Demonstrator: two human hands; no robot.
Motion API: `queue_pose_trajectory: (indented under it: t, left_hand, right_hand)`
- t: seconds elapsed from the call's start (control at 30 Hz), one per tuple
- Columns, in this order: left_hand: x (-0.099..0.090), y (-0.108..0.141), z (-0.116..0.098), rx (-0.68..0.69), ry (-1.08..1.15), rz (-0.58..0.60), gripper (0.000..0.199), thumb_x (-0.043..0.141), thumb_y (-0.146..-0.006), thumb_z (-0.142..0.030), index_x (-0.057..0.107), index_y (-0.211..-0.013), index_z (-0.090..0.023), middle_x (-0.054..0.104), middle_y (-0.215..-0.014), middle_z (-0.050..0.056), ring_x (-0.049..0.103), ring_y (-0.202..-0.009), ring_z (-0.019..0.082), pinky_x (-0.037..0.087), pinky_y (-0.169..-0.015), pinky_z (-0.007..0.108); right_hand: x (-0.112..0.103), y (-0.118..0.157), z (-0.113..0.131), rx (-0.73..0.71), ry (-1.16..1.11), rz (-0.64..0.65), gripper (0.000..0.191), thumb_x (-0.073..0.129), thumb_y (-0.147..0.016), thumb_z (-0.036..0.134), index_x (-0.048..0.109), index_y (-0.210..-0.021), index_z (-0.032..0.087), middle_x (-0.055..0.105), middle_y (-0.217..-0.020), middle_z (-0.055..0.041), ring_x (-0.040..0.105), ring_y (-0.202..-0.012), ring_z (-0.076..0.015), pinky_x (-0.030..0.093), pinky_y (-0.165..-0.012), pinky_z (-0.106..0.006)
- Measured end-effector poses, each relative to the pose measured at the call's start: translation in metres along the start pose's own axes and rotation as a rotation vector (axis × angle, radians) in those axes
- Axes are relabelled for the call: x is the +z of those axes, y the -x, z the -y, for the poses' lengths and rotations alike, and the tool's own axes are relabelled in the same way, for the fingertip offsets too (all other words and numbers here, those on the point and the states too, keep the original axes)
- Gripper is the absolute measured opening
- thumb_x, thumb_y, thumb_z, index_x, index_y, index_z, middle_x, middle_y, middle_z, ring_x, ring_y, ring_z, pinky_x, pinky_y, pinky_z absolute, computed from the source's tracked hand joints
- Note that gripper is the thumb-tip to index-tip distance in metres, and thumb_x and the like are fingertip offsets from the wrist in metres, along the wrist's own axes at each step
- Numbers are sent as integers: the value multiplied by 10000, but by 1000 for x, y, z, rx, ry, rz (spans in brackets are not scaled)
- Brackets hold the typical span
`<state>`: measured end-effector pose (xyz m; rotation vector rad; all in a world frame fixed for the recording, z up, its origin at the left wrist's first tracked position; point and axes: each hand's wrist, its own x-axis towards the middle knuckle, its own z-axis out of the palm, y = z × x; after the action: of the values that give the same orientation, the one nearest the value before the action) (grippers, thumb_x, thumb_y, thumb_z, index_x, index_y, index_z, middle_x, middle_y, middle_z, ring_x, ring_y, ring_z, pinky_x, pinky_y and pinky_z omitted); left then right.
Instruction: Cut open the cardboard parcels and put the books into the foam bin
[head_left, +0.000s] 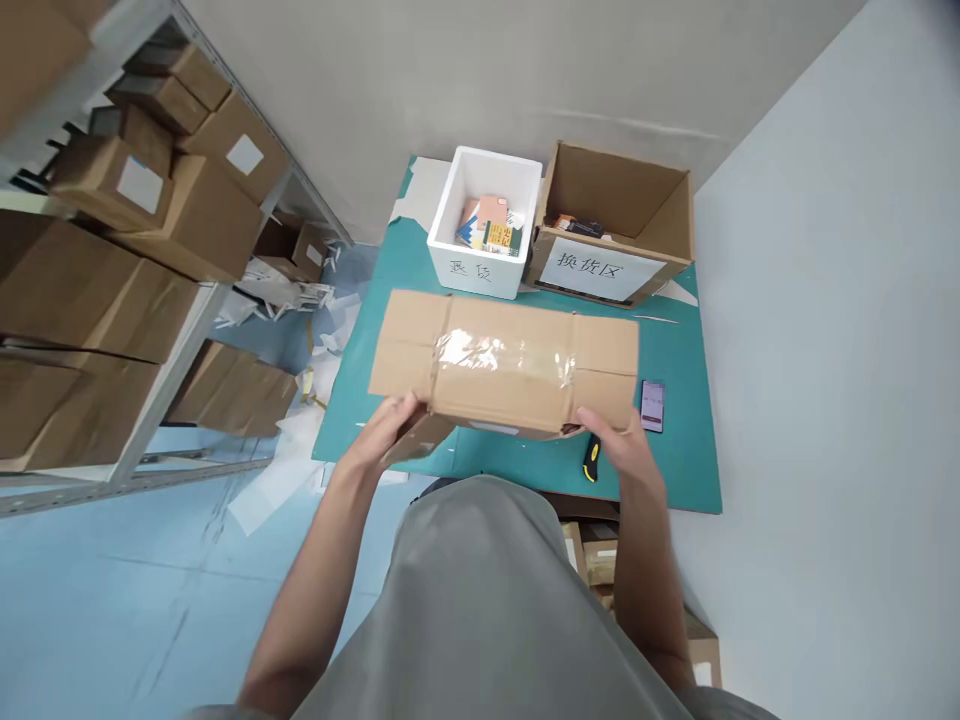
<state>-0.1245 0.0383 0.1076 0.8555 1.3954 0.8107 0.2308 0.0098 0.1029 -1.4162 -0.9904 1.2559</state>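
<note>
A cardboard box (502,375) is in front of me over the table, with shiny clear tape across its middle and end flaps sticking out at both sides. My left hand (384,432) is closed on its near left side, thumb on the flap. On the near right, my right hand (624,440) grips the other flap with the thumb on top; its fingers are mostly hidden beneath. A black and yellow utility knife (592,458) lies by my right wrist. Just beyond that wrist is a phone (652,406) with its screen lit.
At the back of the green-topped table (360,350) stand a white foam box (480,270) with cards and packets inside and an open cardboard carton (611,265) holding small items. A shelf (172,370) of cartons is on the left. A wall (817,350) borders the right.
</note>
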Motion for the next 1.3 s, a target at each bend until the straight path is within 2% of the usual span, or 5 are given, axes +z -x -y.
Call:
queue_pose_trajectory:
  t: [0.13,0.6,0.87,1.1,1.3]
  left_hand:
    - [-5,-22,8,152,16,260,861,476,-857,-943,781,-1259,-246,759,-1351,118,654,-1364,386,569,-1110,485]
    - [27,-1,6,634,-694,750,547,240,-1099,-353,773,-1095,-229,790,-1058,84,717,-1083,253,536,-1037,360]
    - [9,4,7,929,-952,519,345,457,-1056,-272,776,-942,-208,744,-982,92,678,-1022,258,509,-1055,425]
    - [-25,1,27,639,-752,451,433,430,-1090,-420,827,-1105,-250,802,-1143,75,450,-1555,341,2,-1369,609]
    - [-52,13,23,316,-406,633,734,631,-874,-817,768,-1329,-258,716,-1445,104,443,-1559,422,336,-1306,532]
  right_hand:
    - [-13,-16,12,-158,-202,-112,693,917,-798,453,678,-1435,321,800,-1305,-45,708,-1325,-316,535,-1207,-531]
    - [-41,-6,20,-177,-284,-196,503,877,-744,406,773,-1228,319,811,-1282,-21,737,-1278,-303,646,-1061,-491]
    - [-52,15,12,-153,-269,-242,582,908,-708,332,759,-1271,322,809,-1291,-10,739,-1275,-280,622,-1097,-469]
    - [-40,11,15,-154,-213,-232,492,833,-837,405,733,-1312,330,748,-1421,-3,625,-1437,-245,531,-1207,-478]
    - [-22,-11,17,29,-246,-163,425,773,-893,500,763,-1253,274,780,-1360,-34,655,-1402,-294,572,-1164,-507]
